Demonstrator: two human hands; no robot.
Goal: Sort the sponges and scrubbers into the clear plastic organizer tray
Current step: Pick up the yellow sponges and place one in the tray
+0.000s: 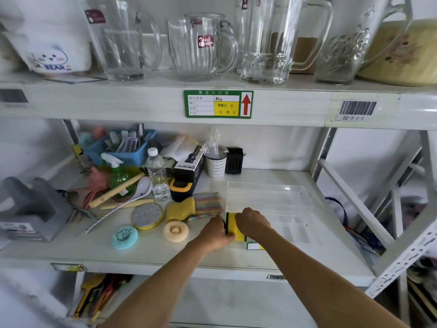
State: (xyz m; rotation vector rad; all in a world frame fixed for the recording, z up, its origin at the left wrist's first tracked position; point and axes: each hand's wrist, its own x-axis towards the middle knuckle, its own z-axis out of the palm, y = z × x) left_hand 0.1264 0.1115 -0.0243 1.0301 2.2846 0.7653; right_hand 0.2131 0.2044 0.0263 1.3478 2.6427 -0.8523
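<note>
A clear plastic organizer tray (pixel 269 197) lies on the shelf at the right. At its near left corner, my left hand (pixel 216 233) and my right hand (pixel 251 222) both grip a yellow sponge with a dark green scrub side (pixel 233 223). To the left lie a yellow sponge (pixel 181 209), striped rainbow cloths (pixel 209 201), a beige mesh scrubber (pixel 175 231), a round silver scrubber with a yellow rim (pixel 147 215) and a teal round scrubber (pixel 124 236).
Behind the sponges stand a water bottle (pixel 157 176), a green spray bottle (pixel 118 174), a black spray-bottle box (pixel 189 171), a white perforated cup (pixel 216 165) and a blue basket (pixel 123 150). A grey holder (pixel 30 209) sits at the left. Glass mugs fill the upper shelf.
</note>
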